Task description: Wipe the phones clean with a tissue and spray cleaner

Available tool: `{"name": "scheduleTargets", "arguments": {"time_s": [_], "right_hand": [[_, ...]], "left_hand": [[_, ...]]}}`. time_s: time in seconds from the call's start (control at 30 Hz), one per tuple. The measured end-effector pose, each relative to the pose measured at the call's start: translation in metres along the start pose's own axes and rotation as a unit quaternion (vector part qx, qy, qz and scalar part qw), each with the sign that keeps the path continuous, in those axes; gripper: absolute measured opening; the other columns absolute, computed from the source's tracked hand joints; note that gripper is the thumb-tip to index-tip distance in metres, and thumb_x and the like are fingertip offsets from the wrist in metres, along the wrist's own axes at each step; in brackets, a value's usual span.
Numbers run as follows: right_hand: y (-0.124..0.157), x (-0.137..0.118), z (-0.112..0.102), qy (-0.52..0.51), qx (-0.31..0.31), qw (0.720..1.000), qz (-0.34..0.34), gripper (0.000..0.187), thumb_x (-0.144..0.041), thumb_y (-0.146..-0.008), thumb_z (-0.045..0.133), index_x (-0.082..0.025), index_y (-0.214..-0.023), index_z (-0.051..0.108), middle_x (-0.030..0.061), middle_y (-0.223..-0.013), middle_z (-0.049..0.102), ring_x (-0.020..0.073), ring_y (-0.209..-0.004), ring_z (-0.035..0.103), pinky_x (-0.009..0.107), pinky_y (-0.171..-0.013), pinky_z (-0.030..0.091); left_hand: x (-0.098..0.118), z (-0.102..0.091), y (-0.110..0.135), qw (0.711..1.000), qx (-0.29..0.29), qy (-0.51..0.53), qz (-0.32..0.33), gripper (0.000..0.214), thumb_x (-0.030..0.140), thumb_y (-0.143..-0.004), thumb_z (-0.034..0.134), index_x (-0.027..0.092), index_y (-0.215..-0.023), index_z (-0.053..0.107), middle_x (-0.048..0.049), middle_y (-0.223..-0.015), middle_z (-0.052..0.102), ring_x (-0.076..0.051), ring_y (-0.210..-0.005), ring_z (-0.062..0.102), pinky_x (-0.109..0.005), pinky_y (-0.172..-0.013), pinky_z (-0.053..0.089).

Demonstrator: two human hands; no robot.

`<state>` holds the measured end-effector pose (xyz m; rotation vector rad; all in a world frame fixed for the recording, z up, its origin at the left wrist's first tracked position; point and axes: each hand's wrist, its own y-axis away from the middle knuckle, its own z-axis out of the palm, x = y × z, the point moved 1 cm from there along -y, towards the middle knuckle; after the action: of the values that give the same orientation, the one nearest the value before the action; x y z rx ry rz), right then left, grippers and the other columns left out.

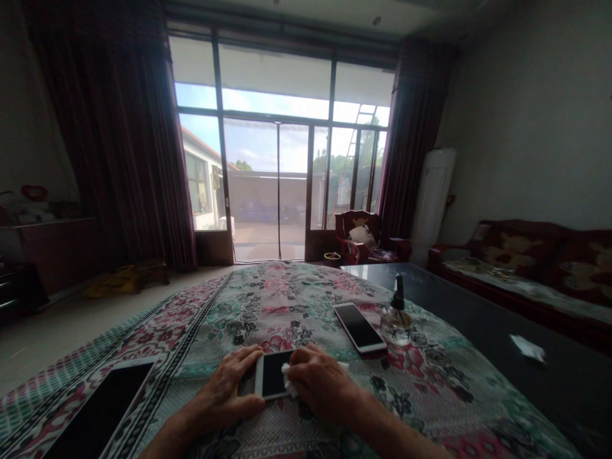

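A white smartphone (272, 375) with a dark screen lies crosswise on the flowered tablecloth in front of me. My left hand (229, 386) grips its left end, fingers at the far edge and thumb at the near edge. Bunched in my right hand (318, 380) is a crumpled white tissue (289, 381), pressed against the right part of the screen. That end of the phone is hidden under the hand. Beyond my right hand lies a second white phone (359, 328), face up, beside a clear bottle with a black pump top (398, 319).
A larger white-framed device with a dark screen (102, 408) lies at the near left of the tablecloth (229, 319). On the dark table surface (478, 331) to the right rests another white tissue (527, 349). Wooden seats (526, 255) and a glass door (268, 191) stand beyond.
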<state>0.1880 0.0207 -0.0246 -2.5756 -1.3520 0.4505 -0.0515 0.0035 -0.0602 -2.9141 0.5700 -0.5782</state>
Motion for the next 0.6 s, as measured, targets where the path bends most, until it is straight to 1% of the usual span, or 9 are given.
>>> {"name": "scheduleTargets", "arguments": {"time_s": [0.13,0.23,0.33,0.47,0.53,0.6], "right_hand": [[-0.006,-0.009,0.005,-0.01,-0.002,1.0,-0.018,0.019,-0.023,-0.089,0.048,-0.021,-0.088,0.067,0.003,-0.1,0.064,0.015,-0.09,0.055,0.024,-0.081,0.039],[-0.005,-0.005,0.004,-0.03,0.002,0.999,-0.01,0.02,-0.022,-0.088,0.048,-0.021,-0.089,0.067,0.0036,-0.097,0.064,0.0144,-0.089,0.056,0.024,-0.082,0.038],[0.0,0.009,-0.002,-0.034,0.001,0.999,0.028,0.019,-0.02,-0.085,0.049,-0.018,-0.084,0.068,0.0043,-0.091,0.064,0.0142,-0.085,0.057,0.023,-0.078,0.039],[0.009,0.035,-0.014,-0.029,0.005,0.995,0.1,0.014,-0.013,-0.077,0.054,-0.018,-0.078,0.067,0.0033,-0.087,0.062,0.0135,-0.081,0.057,0.021,-0.072,0.039],[0.013,0.046,-0.018,-0.013,0.021,0.99,0.139,0.014,-0.012,-0.077,0.054,-0.017,-0.076,0.067,0.0034,-0.086,0.061,0.0132,-0.079,0.057,0.021,-0.071,0.038],[0.015,0.051,-0.017,0.001,0.038,0.987,0.158,0.016,-0.014,-0.081,0.051,-0.017,-0.075,0.066,0.0039,-0.087,0.06,0.0131,-0.08,0.056,0.022,-0.073,0.039]], "left_hand": [[-0.002,0.001,-0.002,1.0,-0.002,0.007,0.002,0.075,0.047,-0.07,0.068,0.02,-0.136,0.046,-0.0096,-0.145,0.042,-0.032,-0.133,0.036,-0.044,-0.111,0.032],[-0.003,0.001,-0.001,1.0,-0.006,0.007,0.004,0.074,0.046,-0.071,0.067,0.019,-0.136,0.046,-0.01,-0.145,0.042,-0.032,-0.134,0.034,-0.044,-0.111,0.03],[-0.004,0.001,0.0,1.0,-0.004,0.006,0.005,0.073,0.047,-0.073,0.066,0.018,-0.136,0.045,-0.0112,-0.145,0.041,-0.032,-0.134,0.034,-0.044,-0.111,0.029],[-0.004,0.001,0.001,1.0,-0.002,0.006,-0.001,0.073,0.047,-0.073,0.066,0.019,-0.137,0.044,-0.0103,-0.145,0.042,-0.031,-0.134,0.035,-0.043,-0.111,0.031],[-0.003,0.0,0.001,1.0,-0.002,0.007,-0.001,0.073,0.048,-0.073,0.065,0.02,-0.137,0.044,-0.0098,-0.145,0.042,-0.031,-0.134,0.035,-0.042,-0.111,0.031],[-0.003,-0.001,0.001,1.0,-0.004,0.008,0.002,0.073,0.049,-0.074,0.065,0.02,-0.137,0.044,-0.01,-0.145,0.041,-0.031,-0.134,0.035,-0.042,-0.111,0.031]]}}
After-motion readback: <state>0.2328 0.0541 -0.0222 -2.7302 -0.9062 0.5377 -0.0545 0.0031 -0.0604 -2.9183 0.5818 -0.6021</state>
